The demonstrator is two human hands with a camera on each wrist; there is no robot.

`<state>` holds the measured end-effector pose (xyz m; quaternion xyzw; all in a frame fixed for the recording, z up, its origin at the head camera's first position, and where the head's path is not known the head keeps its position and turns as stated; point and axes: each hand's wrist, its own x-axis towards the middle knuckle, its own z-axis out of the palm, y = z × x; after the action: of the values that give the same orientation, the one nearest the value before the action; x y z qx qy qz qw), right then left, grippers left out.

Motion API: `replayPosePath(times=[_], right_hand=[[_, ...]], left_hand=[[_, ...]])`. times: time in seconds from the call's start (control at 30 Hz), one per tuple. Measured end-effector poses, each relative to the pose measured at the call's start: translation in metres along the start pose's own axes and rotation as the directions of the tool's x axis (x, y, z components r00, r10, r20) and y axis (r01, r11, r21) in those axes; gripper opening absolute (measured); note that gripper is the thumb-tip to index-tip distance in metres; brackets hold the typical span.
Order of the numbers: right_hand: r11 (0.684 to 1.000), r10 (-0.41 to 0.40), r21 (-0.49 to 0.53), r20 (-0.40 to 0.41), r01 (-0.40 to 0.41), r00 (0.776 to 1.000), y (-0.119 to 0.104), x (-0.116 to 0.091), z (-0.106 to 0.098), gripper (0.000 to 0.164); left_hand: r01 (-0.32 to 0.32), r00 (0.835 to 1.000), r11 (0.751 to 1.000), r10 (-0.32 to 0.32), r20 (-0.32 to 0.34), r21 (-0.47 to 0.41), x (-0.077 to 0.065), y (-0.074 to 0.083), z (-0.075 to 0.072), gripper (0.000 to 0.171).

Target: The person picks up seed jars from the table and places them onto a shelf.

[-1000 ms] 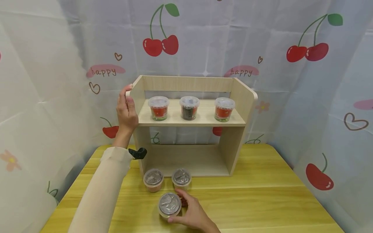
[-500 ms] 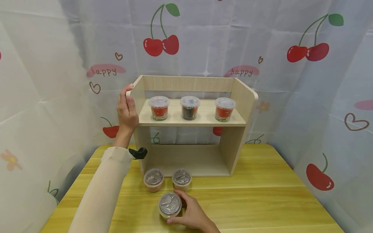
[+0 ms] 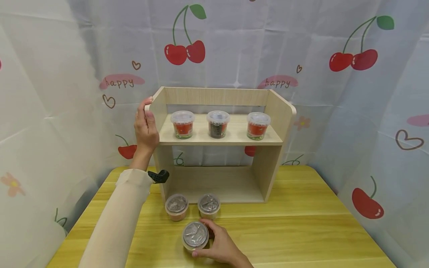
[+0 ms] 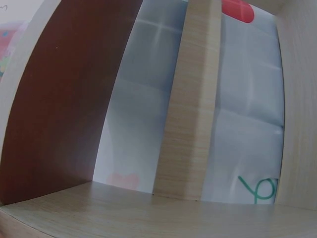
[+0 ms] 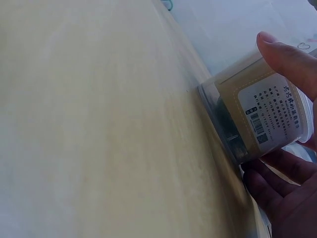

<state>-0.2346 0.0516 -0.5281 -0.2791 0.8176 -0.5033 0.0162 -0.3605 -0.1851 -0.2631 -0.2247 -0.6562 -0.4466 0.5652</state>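
Observation:
On the table's near part my right hand (image 3: 222, 243) holds a round clear plastic tub (image 3: 195, 235) with a lid, thumb on the near side and fingers on the far side. The right wrist view shows the tub's tan wrapper (image 5: 262, 106) with a printed white label, its base at the wooden surface. My left hand (image 3: 146, 128) grips the left side panel of a two-level wooden shelf (image 3: 221, 142) near its top. Two more lidded tubs, one on the left (image 3: 176, 207) and one on the right (image 3: 209, 206), stand before the shelf.
On the upper shelf stand 3 clear-lidded tubs: a red one (image 3: 183, 126) at left, a dark-labelled one (image 3: 218, 126) in the middle, another red one (image 3: 257, 128) at right. The yellow wooden table (image 3: 301, 230) is enclosed by a cherry-print curtain (image 3: 234, 44). Shelf boards (image 4: 188, 109) fill the left wrist view.

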Motion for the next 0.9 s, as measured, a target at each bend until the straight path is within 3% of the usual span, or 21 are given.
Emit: replayPosePath(times=[0.7, 0.9], right_hand=[[0.999, 0.021, 0.040, 0.009, -0.021, 1.000, -0.001, -0.002, -0.002, 0.090], [0.999, 0.003, 0.048, -0.010, -0.002, 1.000, 0.000, -0.002, -0.003, 0.089]], left_hand=[[-0.039, 0.999, 0.999, 0.039, -0.018, -0.010, 0.000, 0.002, 0.001, 0.030], [-0.042, 0.999, 0.999, 0.042, -0.023, -0.003, -0.001, -0.016, 0.003, 0.030]])
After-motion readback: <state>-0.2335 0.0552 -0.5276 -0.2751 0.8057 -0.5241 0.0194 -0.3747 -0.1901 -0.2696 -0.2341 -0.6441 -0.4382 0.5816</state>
